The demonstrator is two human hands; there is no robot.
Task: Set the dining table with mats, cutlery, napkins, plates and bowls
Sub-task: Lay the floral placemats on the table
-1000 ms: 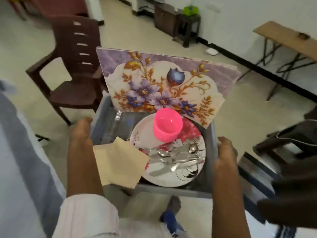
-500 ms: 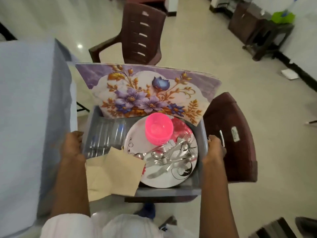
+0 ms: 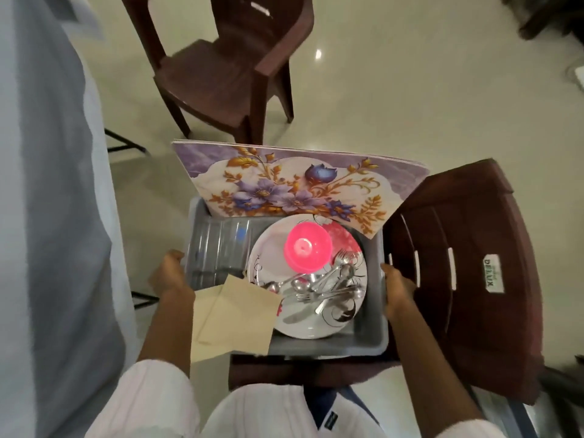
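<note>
I carry a grey tub [image 3: 369, 338] in front of me. My left hand [image 3: 170, 275] grips its left rim and my right hand [image 3: 396, 292] grips its right rim. Floral mats [image 3: 297, 184] stand on edge along the tub's far side. Inside lies a white plate [image 3: 275, 260] with an upturned pink bowl [image 3: 306, 248] and a heap of steel cutlery [image 3: 328, 286] on it. Beige napkins [image 3: 234, 317] hang over the near left corner. Clear glasses [image 3: 218, 248] lie at the left.
The dining table under a pale blue cloth [image 3: 53, 216] fills the left side. A brown plastic chair [image 3: 227, 58] stands ahead on the cream floor. Another brown chair [image 3: 467, 273] is right beside the tub, its seat partly beneath it.
I have turned left and walked with the tub; the table now fills the left and the right chair is close under the tub. Both hands keep their grip.
</note>
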